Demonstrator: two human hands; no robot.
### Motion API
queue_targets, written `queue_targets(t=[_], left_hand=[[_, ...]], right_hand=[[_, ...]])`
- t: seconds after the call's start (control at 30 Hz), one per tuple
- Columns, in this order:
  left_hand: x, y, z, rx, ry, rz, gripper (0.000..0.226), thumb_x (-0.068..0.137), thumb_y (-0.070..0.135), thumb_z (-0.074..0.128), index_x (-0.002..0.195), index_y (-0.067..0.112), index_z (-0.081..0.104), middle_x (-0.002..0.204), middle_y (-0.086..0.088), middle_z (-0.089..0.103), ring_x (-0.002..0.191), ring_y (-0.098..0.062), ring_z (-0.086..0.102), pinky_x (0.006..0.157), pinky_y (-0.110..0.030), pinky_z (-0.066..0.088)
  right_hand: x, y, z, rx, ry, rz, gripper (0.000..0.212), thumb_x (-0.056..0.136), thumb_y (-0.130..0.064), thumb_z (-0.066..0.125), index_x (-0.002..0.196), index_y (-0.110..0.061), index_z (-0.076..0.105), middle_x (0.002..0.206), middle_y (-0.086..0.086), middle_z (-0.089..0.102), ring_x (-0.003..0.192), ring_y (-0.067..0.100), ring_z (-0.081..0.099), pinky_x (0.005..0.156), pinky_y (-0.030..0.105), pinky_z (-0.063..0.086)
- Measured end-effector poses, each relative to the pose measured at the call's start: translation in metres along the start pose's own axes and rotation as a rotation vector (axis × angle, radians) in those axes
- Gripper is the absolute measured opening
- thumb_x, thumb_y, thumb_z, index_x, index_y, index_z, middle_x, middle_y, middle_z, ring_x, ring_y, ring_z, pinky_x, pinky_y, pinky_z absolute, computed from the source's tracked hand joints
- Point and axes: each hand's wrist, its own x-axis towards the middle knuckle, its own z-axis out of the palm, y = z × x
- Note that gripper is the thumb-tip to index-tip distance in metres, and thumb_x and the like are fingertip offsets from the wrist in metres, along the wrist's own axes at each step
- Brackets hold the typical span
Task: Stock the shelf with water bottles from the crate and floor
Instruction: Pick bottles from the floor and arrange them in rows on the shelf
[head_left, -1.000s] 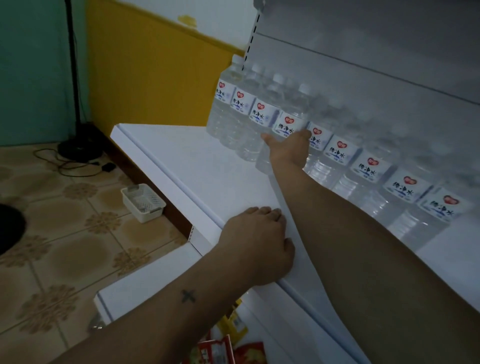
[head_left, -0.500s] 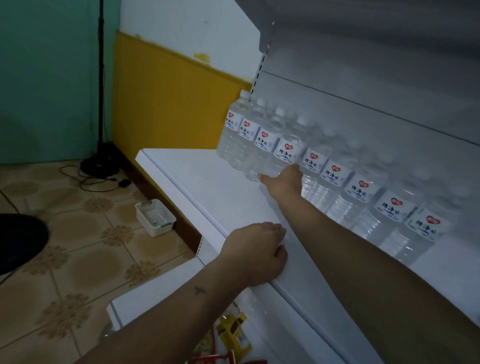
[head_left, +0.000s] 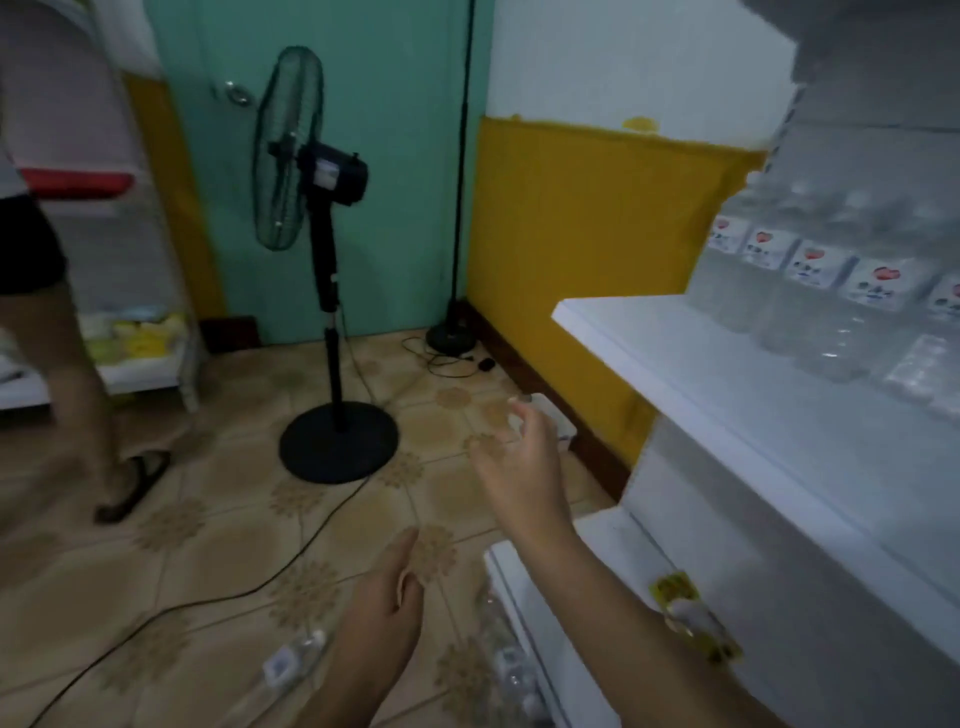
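Both your hands have left the shelf (head_left: 727, 374) empty and relaxed, right hand (head_left: 524, 467) ahead, left hand (head_left: 384, 608) dropping toward the floor bottle (head_left: 291, 660) at seven o'clock, so another pickup looks next

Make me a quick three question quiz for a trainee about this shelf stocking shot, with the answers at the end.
1. True or false: the right hand is gripping a bottle.
2. Where do the loose bottles still to be stocked lie? A) on the floor near the left hand B) in the fan's cage C) on top of the row of bottles
3. Fill in: the row of bottles stands at the back of the upper white ____.

Key
1. False: both hands are empty, fingers loose, over the floor.
2. A
3. shelf
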Motion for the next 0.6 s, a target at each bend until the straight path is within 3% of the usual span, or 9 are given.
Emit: queue_targets(t=[0.07, 0.17, 0.27, 0.33, 0.47, 0.53, 0.6], left_hand=[[-0.005, -0.044, -0.021, -0.017, 0.046, -0.121, 0.049, 0.097, 0.010, 0.043, 0.144, 0.023, 0.038, 0.148, 0.001, 0.040, 0.134, -0.014, 0.037, 0.103, -0.019, 0.025], [-0.007, -0.107, -0.041, -0.002, 0.125, -0.290, 0.047, 0.095, 0.012, 0.048, 0.140, 0.024, 0.045, 0.133, -0.009, 0.056, 0.112, -0.020, 0.055, 0.097, -0.029, 0.038], [-0.005, -0.167, -0.051, -0.005, 0.150, -0.420, 0.045, 0.096, 0.013, 0.046, 0.141, 0.016, 0.043, 0.140, -0.009, 0.050, 0.116, -0.025, 0.052, 0.094, -0.031, 0.040], [-0.002, -0.205, -0.054, 0.027, 0.141, -0.473, 0.046, 0.097, 0.014, 0.044, 0.143, 0.015, 0.040, 0.141, -0.007, 0.048, 0.108, -0.018, 0.053, 0.087, -0.025, 0.038], [0.006, -0.279, -0.057, 0.078, 0.099, -0.572, 0.049, 0.097, 0.013, 0.041, 0.145, 0.017, 0.036, 0.147, 0.000, 0.041, 0.129, -0.017, 0.044, 0.096, -0.021, 0.035], [0.014, -0.316, -0.059, 0.088, 0.079, -0.616, 0.049, 0.096, 0.012, 0.040, 0.144, 0.017, 0.037, 0.148, 0.000, 0.040, 0.132, -0.017, 0.041, 0.102, -0.022, 0.033], [0.025, -0.351, -0.060, 0.120, 0.050, -0.632, 0.049, 0.095, 0.011, 0.041, 0.144, 0.017, 0.039, 0.147, -0.001, 0.042, 0.132, -0.017, 0.042, 0.105, -0.024, 0.032]], right_hand=[[-0.019, 0.032, 0.051, -0.006, -0.142, 0.121, 0.060, 0.090, -0.022, 0.065, 0.141, -0.028, 0.036, 0.138, -0.009, 0.037, 0.121, 0.006, 0.040, 0.097, 0.023, 0.040], [-0.039, 0.081, 0.121, -0.088, -0.341, 0.293, 0.054, 0.093, -0.025, 0.061, 0.140, -0.027, 0.036, 0.145, -0.008, 0.035, 0.128, 0.011, 0.041, 0.096, 0.023, 0.041], [-0.059, 0.127, 0.180, -0.162, -0.488, 0.410, 0.050, 0.094, -0.024, 0.058, 0.140, -0.024, 0.038, 0.145, -0.005, 0.038, 0.129, 0.013, 0.042, 0.090, 0.018, 0.035], [-0.068, 0.156, 0.216, -0.222, -0.572, 0.498, 0.049, 0.094, -0.025, 0.057, 0.139, -0.020, 0.040, 0.143, -0.004, 0.043, 0.123, 0.014, 0.047, 0.086, 0.019, 0.036], [-0.080, 0.211, 0.287, -0.267, -0.672, 0.708, 0.048, 0.090, -0.028, 0.063, 0.132, -0.011, 0.048, 0.123, 0.001, 0.056, 0.104, 0.016, 0.054, 0.087, 0.025, 0.045], [-0.088, 0.235, 0.319, -0.258, -0.680, 0.825, 0.051, 0.086, -0.032, 0.068, 0.128, -0.007, 0.053, 0.106, 0.002, 0.058, 0.099, 0.018, 0.058, 0.090, 0.029, 0.048], [-0.097, 0.263, 0.356, -0.253, -0.692, 0.904, 0.061, 0.076, -0.046, 0.074, 0.122, -0.009, 0.058, 0.106, 0.001, 0.063, 0.099, 0.019, 0.062, 0.088, 0.029, 0.051]])
